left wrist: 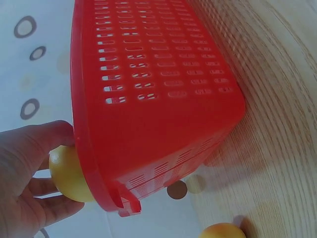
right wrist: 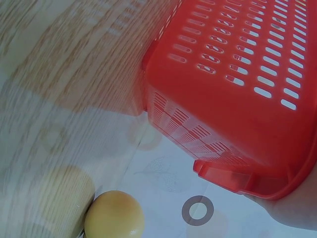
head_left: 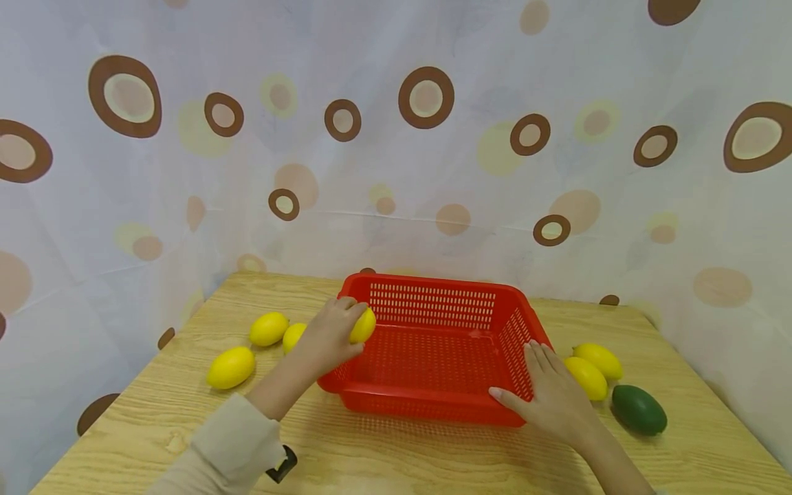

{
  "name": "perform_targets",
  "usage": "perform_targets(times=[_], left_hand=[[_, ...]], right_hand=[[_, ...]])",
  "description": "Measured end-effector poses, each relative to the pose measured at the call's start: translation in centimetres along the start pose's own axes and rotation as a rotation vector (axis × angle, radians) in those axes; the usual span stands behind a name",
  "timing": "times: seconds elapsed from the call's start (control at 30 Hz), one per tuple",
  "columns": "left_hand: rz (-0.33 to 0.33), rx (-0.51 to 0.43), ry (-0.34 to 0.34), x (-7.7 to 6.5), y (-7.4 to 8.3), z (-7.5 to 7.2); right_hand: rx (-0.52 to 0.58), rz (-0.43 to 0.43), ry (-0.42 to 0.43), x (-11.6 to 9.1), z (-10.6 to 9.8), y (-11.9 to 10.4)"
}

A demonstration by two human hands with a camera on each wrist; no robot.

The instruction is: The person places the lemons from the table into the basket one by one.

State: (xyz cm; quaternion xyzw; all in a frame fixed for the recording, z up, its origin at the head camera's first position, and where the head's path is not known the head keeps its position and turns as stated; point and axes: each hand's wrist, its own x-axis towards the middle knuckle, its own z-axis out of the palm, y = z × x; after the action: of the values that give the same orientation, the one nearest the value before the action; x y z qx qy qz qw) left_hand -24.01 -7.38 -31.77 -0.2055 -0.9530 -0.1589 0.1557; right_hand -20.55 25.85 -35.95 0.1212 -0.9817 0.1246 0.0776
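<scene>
My left hand point(head_left: 334, 333) grips a yellow lemon point(head_left: 363, 326) above the left rim of a red plastic basket point(head_left: 427, 397). In the left wrist view, thumb and fingers curl round this lemon point(left wrist: 69, 173) beside the basket's rim. On the basket's front right corner rests my right hand point(head_left: 553, 399), its fingers extended along the right rim and its thumb spread toward the front rim. Only part of the right hand point(right wrist: 294, 210) shows in its wrist view, under the rim. The perforated basket floor point(head_left: 427, 357) is bare where it shows.
Left of the basket lie lemons point(head_left: 231, 368), one partly hidden by my left arm. To the right are two yellow lemons point(head_left: 597, 361) and a dark green oval fruit point(head_left: 639, 410). Behind the wooden table point(head_left: 322, 454) hangs a patterned curtain point(head_left: 383, 165).
</scene>
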Motion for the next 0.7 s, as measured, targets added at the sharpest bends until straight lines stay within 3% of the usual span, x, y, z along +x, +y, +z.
perform_targets(times=[0.23,0.7], left_hand=[[0.033,0.02,0.005,0.1,0.3,0.5],[0.035,0.013,-0.083,0.4,0.7,1.7]], right_hand=[[0.005,0.002,-0.006,0.0,-0.1,-0.1],[-0.009,0.009,-0.007,0.0,0.0,-0.1]])
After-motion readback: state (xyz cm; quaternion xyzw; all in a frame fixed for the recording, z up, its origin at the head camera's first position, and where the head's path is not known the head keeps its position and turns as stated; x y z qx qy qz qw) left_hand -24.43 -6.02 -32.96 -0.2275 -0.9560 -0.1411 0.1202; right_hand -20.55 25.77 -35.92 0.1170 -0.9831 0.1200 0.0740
